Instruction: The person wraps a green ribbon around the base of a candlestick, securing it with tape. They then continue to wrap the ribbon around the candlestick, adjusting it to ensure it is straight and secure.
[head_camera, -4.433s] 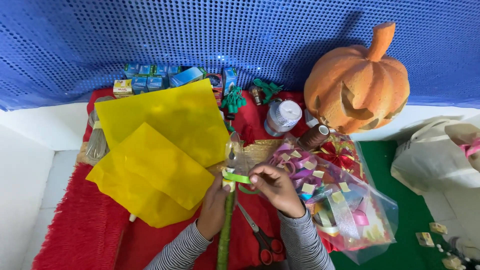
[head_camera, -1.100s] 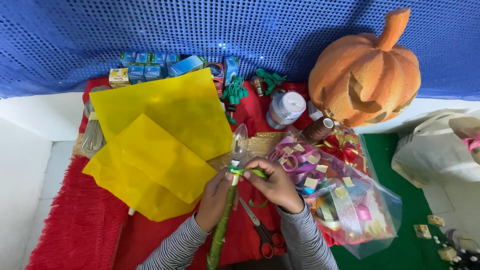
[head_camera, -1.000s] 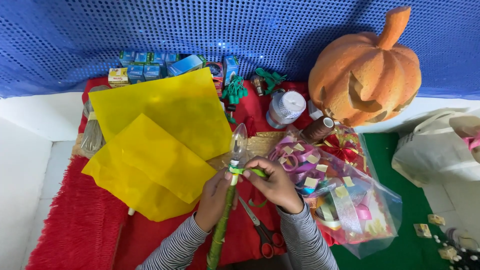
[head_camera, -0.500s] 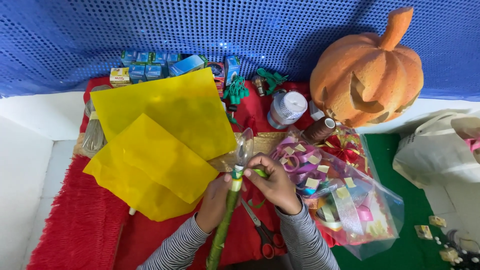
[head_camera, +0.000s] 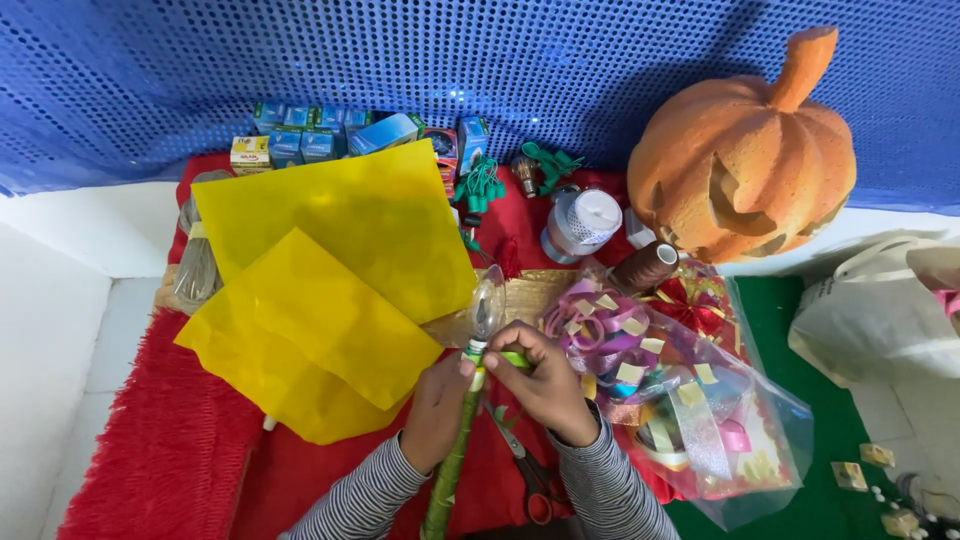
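Toward the red mat's left edge, our yellow sheets lie as before. At its front middle, our left hand still grips the green stick, fingers closed round it just under the clear bulb. Our right hand pinches the green tape at the stick's top, now tighter against it. Scissors lie below; the ribbon bag sits rightward.
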